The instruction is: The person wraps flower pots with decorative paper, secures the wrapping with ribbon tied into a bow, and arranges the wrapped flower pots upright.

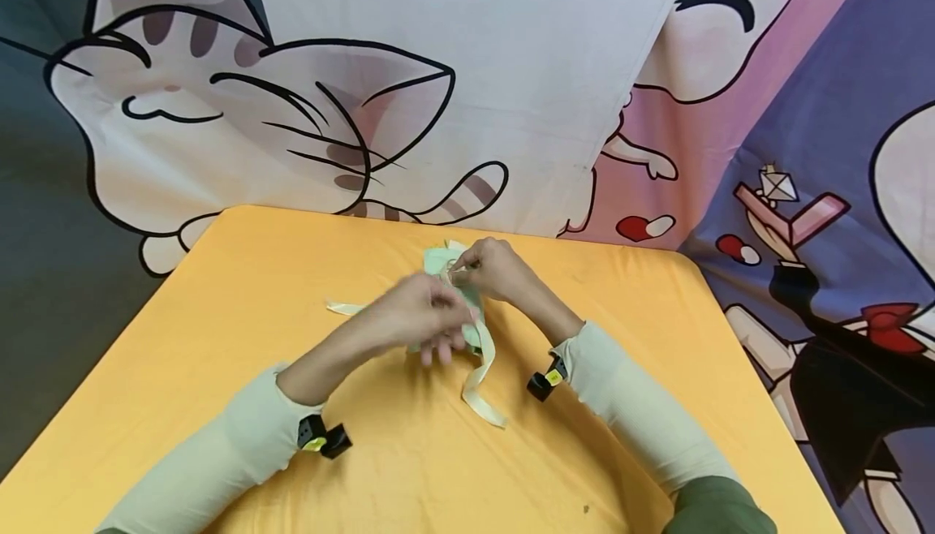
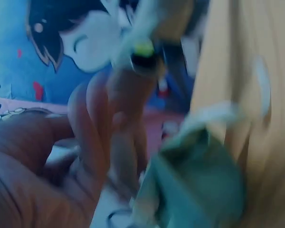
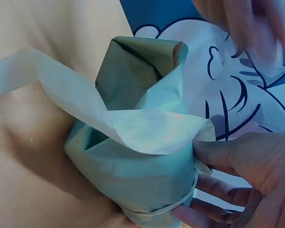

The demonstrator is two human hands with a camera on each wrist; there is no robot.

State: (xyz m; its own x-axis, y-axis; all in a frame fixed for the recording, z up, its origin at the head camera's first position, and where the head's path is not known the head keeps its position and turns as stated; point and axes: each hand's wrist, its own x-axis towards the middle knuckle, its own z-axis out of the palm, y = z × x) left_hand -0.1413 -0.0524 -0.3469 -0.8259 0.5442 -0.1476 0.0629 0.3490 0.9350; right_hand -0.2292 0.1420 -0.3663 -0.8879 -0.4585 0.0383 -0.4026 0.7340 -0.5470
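A pale green wrapped bundle [image 3: 152,175] of folded paper-like sheet stands on the table, its top gaping open. Across its front runs a cream ribbon [image 3: 147,130], and a thin band circles it lower down. My right hand [image 1: 497,268] pinches the ribbon at the bundle's side between thumb and fingers, with other fingers against the wrap. Blurred and in front of the bundle in the head view, my left hand [image 1: 416,311] has loosely bent fingers. Nothing shows between them in the left wrist view, where the bundle [image 2: 194,185] is to their right.
The table has a yellow cloth [image 1: 329,404]. One ribbon tail hangs toward me, and another reaches left behind my left wrist. Behind the table hangs a curtain [image 1: 526,96] printed with a cartoon cat and figures. Small black cameras sit on both wrists.
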